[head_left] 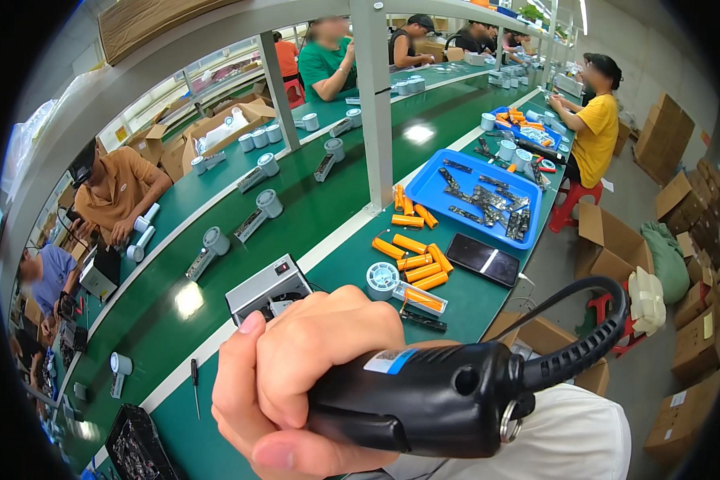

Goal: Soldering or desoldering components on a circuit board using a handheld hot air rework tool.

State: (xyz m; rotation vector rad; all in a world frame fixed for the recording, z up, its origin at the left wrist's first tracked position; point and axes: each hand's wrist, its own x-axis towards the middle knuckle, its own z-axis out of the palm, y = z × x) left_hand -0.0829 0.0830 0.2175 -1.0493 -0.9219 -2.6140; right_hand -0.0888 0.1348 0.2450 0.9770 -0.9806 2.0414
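My right hand (pixel 328 344) is closed around the black body of an electric screwdriver (pixel 448 392). Its thick ribbed cable (pixel 588 344) bends away to the right, and a metal ring hangs at the rear end. The tool's tip is hidden behind the fingers. A fingertip points upward at the left side of the grip; whether it belongs to my left hand I cannot tell, as no left forearm shows. Just beyond the knuckles stands a grey metal box (pixel 268 284) with a switch. To the right lie a round light-blue fan-like part (pixel 382 278) and an open housing (pixel 421 298) holding an orange battery.
Several orange batteries (pixel 412 262) lie beside a phone (pixel 483 260) and a blue tray (pixel 436 180) of circuit boards. A screwdriver (pixel 195 388) and black bin (pixel 140 444) are left. A green conveyor (pixel 296 216) carries light-blue parts; people sit around. Post (pixel 371 104) stands ahead; cartons (pixel 608 240) right.
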